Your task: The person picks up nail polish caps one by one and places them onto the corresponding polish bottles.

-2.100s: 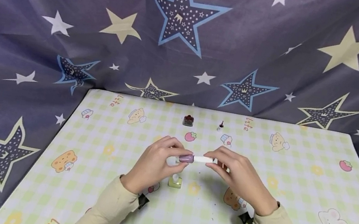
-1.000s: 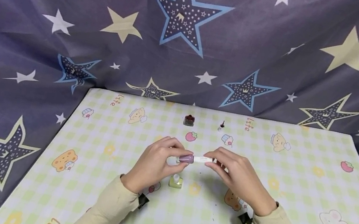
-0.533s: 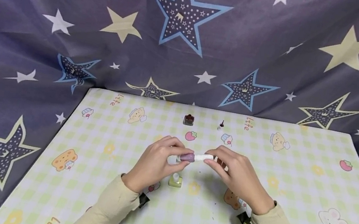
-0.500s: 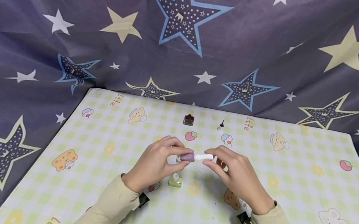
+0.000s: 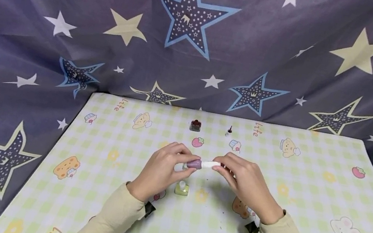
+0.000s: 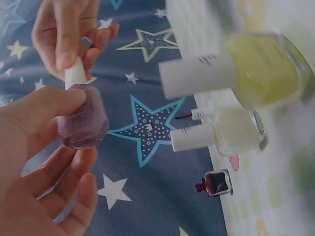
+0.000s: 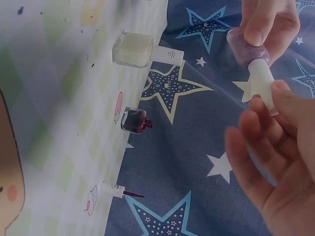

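Observation:
Between my hands is a purple nail polish bottle (image 5: 194,164), held sideways above the table. My left hand (image 5: 162,166) pinches its glass body between thumb and fingers. The white cap (image 5: 210,165) sits at the bottle's neck, and my right hand (image 5: 248,181) pinches its outer end. In the left wrist view, the cap (image 6: 75,73) meets the purple bottle (image 6: 83,118) with no visible gap. A yellow-green nail polish bottle (image 5: 181,189) with a white cap stands below the left hand. Behind it is a pale nail polish bottle (image 6: 238,130), mostly hidden by my left hand in the head view.
At the back stands an uncapped dark red nail polish bottle (image 5: 195,125). To its right, a white cap (image 5: 229,132) rests with its brush pointing up. A checked cloth (image 5: 111,203) covers the table, with small dark specks near the front. A star-patterned curtain (image 5: 195,68) hangs behind.
The right fingers shift slightly on the white cap, and the cap's tilt varies a little. The left hand keeps its hold on the purple bottle. The other bottles stay put.

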